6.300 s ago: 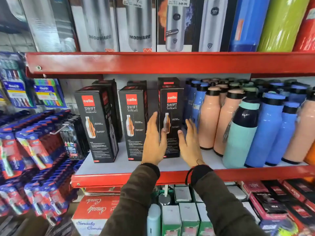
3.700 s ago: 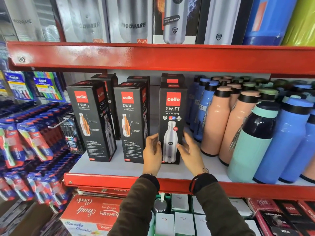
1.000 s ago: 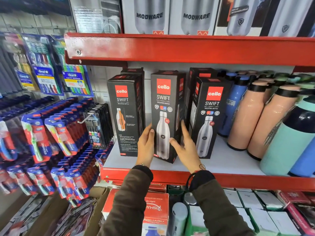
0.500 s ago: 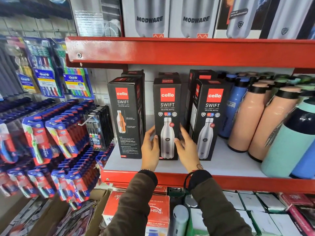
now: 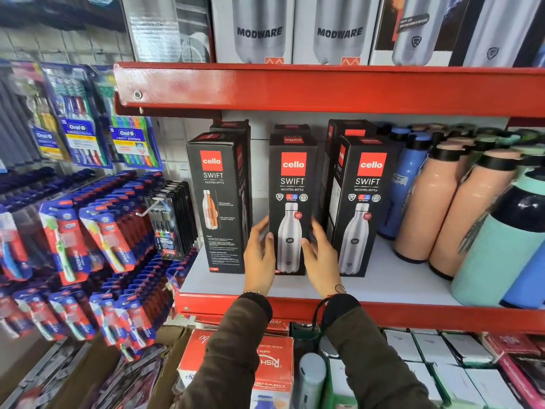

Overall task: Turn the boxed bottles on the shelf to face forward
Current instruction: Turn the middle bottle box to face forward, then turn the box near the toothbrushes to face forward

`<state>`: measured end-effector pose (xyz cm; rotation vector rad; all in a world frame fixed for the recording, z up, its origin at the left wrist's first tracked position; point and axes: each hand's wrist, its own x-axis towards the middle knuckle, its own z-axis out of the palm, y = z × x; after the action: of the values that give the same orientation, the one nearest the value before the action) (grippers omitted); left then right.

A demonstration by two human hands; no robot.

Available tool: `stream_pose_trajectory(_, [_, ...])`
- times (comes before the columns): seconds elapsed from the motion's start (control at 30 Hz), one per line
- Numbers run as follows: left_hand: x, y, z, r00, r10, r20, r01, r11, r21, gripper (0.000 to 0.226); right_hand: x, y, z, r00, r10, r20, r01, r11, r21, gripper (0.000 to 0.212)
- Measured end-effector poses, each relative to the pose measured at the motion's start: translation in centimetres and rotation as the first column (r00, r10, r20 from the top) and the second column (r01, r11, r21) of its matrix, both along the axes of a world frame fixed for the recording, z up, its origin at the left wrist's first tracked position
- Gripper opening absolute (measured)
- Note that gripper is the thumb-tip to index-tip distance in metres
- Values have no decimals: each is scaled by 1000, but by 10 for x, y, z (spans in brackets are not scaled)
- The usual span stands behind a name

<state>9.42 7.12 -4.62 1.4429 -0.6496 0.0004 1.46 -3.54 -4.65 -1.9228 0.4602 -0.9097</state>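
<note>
Three black "cello SWIFT" bottle boxes stand in a front row on the white shelf (image 5: 383, 286). The middle box (image 5: 292, 184) shows its front with a steel bottle picture and stands square. My left hand (image 5: 259, 258) rests against its lower left edge and my right hand (image 5: 321, 256) against its lower right edge, fingers loosely curved around it. The right box (image 5: 364, 187) also shows the steel bottle front. The left box (image 5: 216, 190) shows a side panel with an orange cutaway bottle and small text. More black boxes stand behind them.
Peach, blue and mint bottles (image 5: 427, 199) crowd the shelf's right side. A red shelf (image 5: 324, 90) overhead carries MODWARE boxes. Toothbrush packs (image 5: 88, 240) hang to the left. Cartons and small white boxes (image 5: 436, 361) fill the level below.
The middle box went from angled to facing straight forward and now stands on the shelf between its neighbours. Both hands stay at its lower sides, with a looser hold.
</note>
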Motion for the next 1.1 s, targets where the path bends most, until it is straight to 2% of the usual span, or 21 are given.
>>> stream_pose_trajectory(0.23, [-4, 3, -3, 999, 41, 4, -41, 999, 5, 38, -6, 8, 3, 996, -73, 54, 73, 997, -12, 51])
stream_pose_trajectory(0.4, [-11, 16, -3, 998, 54, 20, -53, 997, -53, 36, -17, 22, 13, 967, -154, 201, 161, 987, -15, 44])
stream_pose_trajectory(0.57, [-11, 40, 5, 990, 118, 73, -110, 987, -114, 32, -12, 46, 19, 956, -99, 277, 123, 990, -71, 37])
stream_pose_trajectory(0.73, [12, 70, 8, 966, 206, 156, -189, 975, -117, 27, 14, 73, 19, 964, -32, 265, 53, 996, -75, 35])
stream_pose_trajectory(0.9, [44, 95, 8, 956, 261, 136, -242, 960, -139, 26, 43, 96, 12, 979, 21, 203, -12, 999, -44, 40])
stream_pose_trajectory(1.03, [71, 104, 2, 957, 249, 151, -244, 968, -51, 35, 63, 105, 8, 992, 37, 118, -35, 999, -20, 50])
stream_pose_trajectory(1.1, [82, 106, 1, 971, 189, 144, -192, 981, 8, 39, 74, 108, 8, 996, 22, 85, -19, 999, -34, 52])
